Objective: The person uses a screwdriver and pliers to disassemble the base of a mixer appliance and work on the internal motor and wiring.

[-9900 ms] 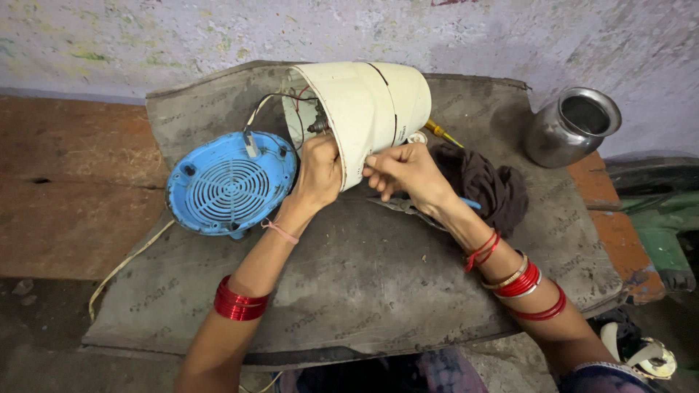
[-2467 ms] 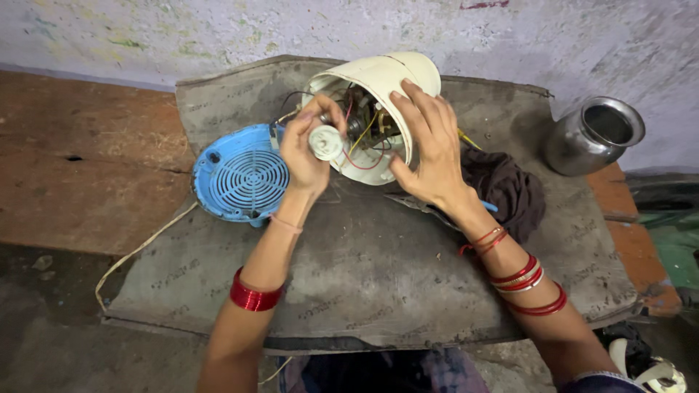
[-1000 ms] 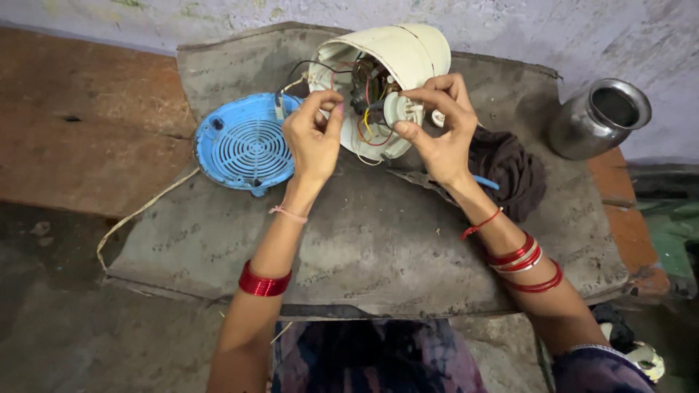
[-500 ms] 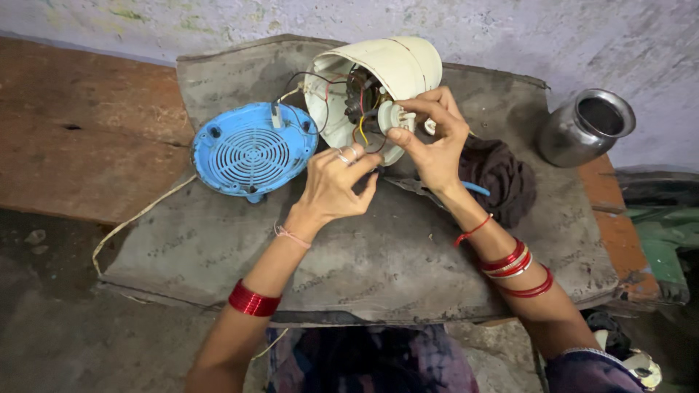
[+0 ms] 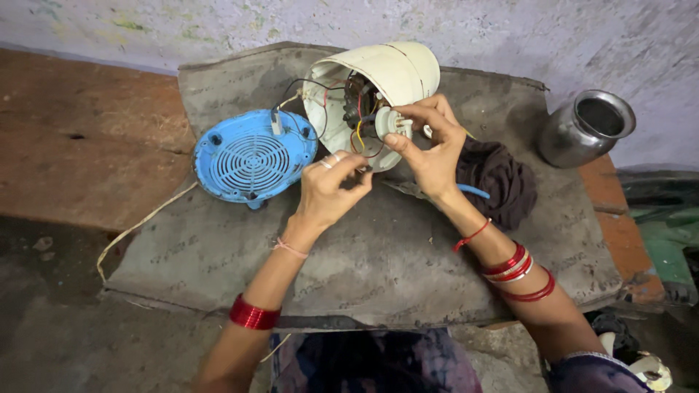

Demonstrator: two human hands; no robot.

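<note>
A cream appliance housing (image 5: 397,71) lies on its side on a grey mat (image 5: 408,255), its open end showing coloured wires (image 5: 357,116). My right hand (image 5: 429,145) pinches a small round white switch part (image 5: 387,122) wired to the inside. My left hand (image 5: 331,185) hovers just below the opening, fingers curled together around something small that I cannot make out. A blue vented base cover (image 5: 251,156) lies left of the housing, joined to it by wires.
A steel pot (image 5: 586,127) stands at the right by the wall. A dark cloth (image 5: 499,178) and a blue-handled tool (image 5: 473,191) lie under my right wrist. A pale cord (image 5: 142,222) trails off the mat's left edge. Brown floor lies to the left.
My left hand has drawn back from the housing opening toward me. My right hand still holds the white switch part at the opening.
</note>
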